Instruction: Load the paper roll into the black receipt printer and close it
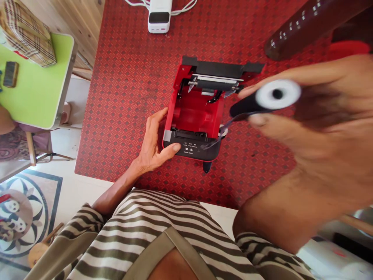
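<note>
A small red and black receipt printer (196,116) stands on the table with its lid raised and its red paper bay exposed. My left hand (154,140) grips the printer's front left corner, thumb on the black button panel and fingers along the side. Up at the right, my right hand (326,116) pinches a paper roll (284,93) between thumb and fingers. White at its end with a dark core, the roll looks dark along its side and is blurred. A thin, dark, see-through tail hangs from it over the printer's front panel. The roll is outside the bay.
The red patterned table (128,89) carries a white power bank (159,17) with white cables at the back. A dark brown cylinder (300,27) lies at the back right. To the left is a green table (43,93) with a checked bag (30,33) and a phone (11,74).
</note>
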`<state>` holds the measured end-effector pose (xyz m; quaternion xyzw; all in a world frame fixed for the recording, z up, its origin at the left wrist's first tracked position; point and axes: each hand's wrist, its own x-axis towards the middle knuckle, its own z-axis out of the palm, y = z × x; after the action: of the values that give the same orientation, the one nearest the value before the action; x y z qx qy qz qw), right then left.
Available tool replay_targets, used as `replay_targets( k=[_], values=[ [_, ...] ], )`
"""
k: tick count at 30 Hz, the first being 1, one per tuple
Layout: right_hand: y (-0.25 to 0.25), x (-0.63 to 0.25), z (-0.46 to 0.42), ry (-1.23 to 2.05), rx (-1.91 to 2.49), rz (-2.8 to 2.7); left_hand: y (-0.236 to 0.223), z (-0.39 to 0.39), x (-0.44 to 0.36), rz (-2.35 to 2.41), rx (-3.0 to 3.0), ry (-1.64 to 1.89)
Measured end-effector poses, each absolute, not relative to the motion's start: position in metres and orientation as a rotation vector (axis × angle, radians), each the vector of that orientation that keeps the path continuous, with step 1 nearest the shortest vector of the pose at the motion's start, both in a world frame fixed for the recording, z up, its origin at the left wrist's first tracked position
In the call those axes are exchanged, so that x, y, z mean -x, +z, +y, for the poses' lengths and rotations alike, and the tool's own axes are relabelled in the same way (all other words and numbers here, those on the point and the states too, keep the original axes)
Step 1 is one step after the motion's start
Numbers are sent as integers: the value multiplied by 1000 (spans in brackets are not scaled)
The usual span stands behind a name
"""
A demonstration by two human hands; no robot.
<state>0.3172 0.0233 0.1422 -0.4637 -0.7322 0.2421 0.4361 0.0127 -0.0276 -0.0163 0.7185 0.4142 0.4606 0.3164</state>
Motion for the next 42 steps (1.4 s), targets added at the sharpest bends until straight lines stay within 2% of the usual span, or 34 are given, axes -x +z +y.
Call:
replay_targets(
  k=[4,7,12,25,32,37,42],
  values=[
    [82,-350,61,499,1071,-1390,-15,-27,-12,1097,-1885,1212],
    [32,-363,86,432,1238,-1272,-12,-26,-12,1105,-1903,1218],
    [-9,-350,89,606,1487,-1301,-8,-26,-12,1121,-1905,1218],
    [17,-319,52,683,1703,-1466,-7,-26,-7,1174,-1936,1154],
    [11,-326,48,717,1657,-1489,-8,-25,-6,1160,-1949,1165],
    [13,-352,13,716,1595,-1442,-5,-27,-6,1145,-1924,1160],
    [12,-347,-24,886,1541,-1522,-6,-28,-6,1180,-1927,1134]
  ],
)
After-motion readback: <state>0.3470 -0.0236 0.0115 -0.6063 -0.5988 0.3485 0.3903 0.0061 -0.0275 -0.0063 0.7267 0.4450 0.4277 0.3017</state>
